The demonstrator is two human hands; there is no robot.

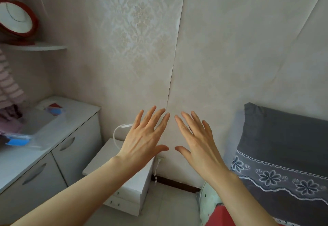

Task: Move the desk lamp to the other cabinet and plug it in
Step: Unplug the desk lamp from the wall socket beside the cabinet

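My left hand (143, 137) and my right hand (197, 138) are held up side by side before the wall, palms away, fingers spread, holding nothing. Behind my left hand stands a small white bedside cabinet (104, 162) with drawers. A thin white desk lamp (118, 133) with a curved neck rises from its top, mostly hidden by my left hand. A white cord (156, 172) hangs from a wall socket (160, 159) just right of that cabinet. A longer white cabinet (58, 153) with curved handles runs along the left.
On the long cabinet lie a clear plastic box with blue clips (35, 130) and some clothing (8, 115). A round red-framed mirror (16, 18) sits on a corner shelf. A bed with a grey pillow (284, 140) fills the right. Pale floor tiles (170, 206) show between.
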